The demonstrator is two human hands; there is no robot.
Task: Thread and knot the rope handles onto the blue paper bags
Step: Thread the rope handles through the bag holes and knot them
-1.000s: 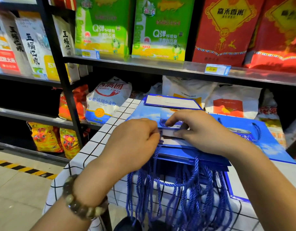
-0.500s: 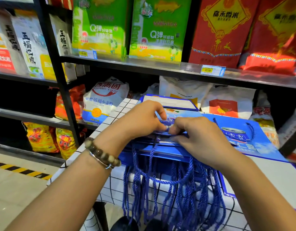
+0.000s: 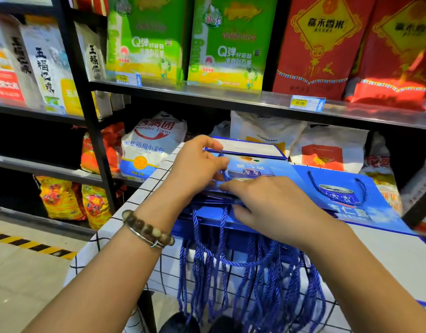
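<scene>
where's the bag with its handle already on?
Head view, right of centre: the finished blue bag lies flat on the checked table, just right of the right hand.

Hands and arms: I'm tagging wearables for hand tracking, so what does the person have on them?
No sleeves or gloves are worn. At the left hand the wrist carries a bracelet of round brown and cream beads and a thin silver bangle. The right hand shows nothing worn.

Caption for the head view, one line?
Left hand pinches a blue rope handle at a blue paper bag; right hand presses it down.
</scene>
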